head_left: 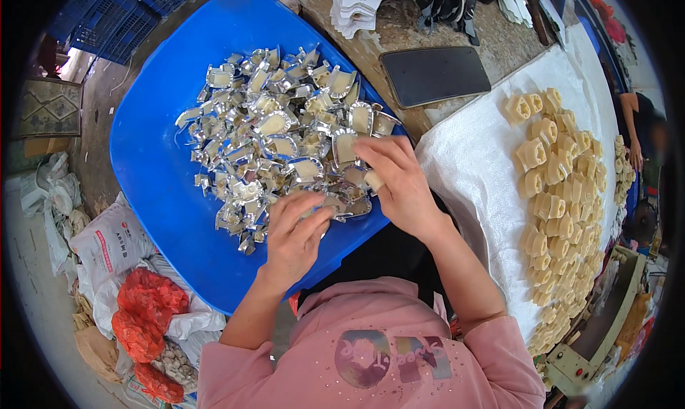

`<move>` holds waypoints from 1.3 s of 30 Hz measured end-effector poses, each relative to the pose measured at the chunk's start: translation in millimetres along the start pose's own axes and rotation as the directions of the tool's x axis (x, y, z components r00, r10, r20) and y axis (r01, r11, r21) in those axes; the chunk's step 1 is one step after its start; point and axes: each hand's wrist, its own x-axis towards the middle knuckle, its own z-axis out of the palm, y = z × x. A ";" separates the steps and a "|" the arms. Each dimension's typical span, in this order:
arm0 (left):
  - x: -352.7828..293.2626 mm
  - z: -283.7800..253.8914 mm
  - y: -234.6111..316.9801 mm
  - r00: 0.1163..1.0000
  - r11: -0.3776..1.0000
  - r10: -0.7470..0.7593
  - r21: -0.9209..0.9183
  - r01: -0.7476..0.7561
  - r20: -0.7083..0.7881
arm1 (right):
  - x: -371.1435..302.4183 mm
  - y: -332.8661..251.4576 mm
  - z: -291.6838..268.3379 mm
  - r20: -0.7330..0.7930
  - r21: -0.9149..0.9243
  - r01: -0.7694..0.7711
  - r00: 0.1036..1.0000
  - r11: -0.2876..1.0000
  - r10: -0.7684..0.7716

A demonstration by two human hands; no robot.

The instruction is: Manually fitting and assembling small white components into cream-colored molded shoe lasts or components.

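Note:
A heap of shiny silver-edged pieces with cream middles fills much of a large blue plastic tub before me. Low on the heap's near side, my left hand has its fingers curled; what they hold is hidden. My right hand is at the heap's right edge, with a small cream plastic piece tucked in its fingers. Its forefinger reaches to one larger silver-edged piece.
Right of the tub, many hollow cream plastic pieces lie on a white woven sheet. A black phone rests on the worn table. Red bags and a white sack sit at left. Blue crates stand behind; another person's arm shows far right.

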 end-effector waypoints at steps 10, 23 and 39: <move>28.9 17.9 -22.7 0.988 0.940 -0.152 0.308 0.148 -0.012 | 2.7 12.3 21.6 0.121 -0.184 0.030 0.993 0.982 -0.007; -15.9 10.4 -56.7 0.888 0.945 -0.251 0.099 0.310 -0.386 | -17.9 15.1 39.0 -0.007 0.382 -0.407 0.897 0.830 0.443; -46.2 -3.5 -54.5 0.783 0.790 -0.497 0.178 0.587 -0.374 | -37.9 9.2 43.1 -0.071 -0.019 -0.148 0.987 0.989 0.146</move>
